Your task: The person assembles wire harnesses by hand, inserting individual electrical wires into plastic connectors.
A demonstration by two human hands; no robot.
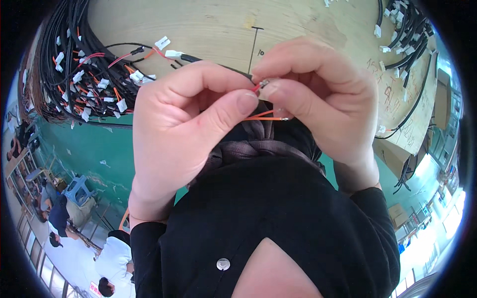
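Both my hands meet at the middle, fingertips almost touching. My left hand (pixel 181 119) is closed in a pinch on a thin red wire (pixel 257 89). My right hand (pixel 330 97) pinches at the small metal terminal (pixel 264 83) on that wire's end; its fingertips partly hide it. Below the thumbs an orange wire (pixel 266 118) sticks out, with a bare metal terminal (pixel 284 119) at its tip. Something small and translucent (pixel 279 111) shows under my right thumb, too unclear to name. A black cable (pixel 218 65) with a white connector (pixel 174 53) runs behind my left hand.
A big heap of black cables (pixel 74 64) with white connectors lies on the wooden table (pixel 208 25) at the left. Another cable bundle (pixel 410 37) lies at the far right. Cardboard boxes (pixel 392 154) stand beyond the table's right edge. Several people (pixel 117 258) are at the lower left.
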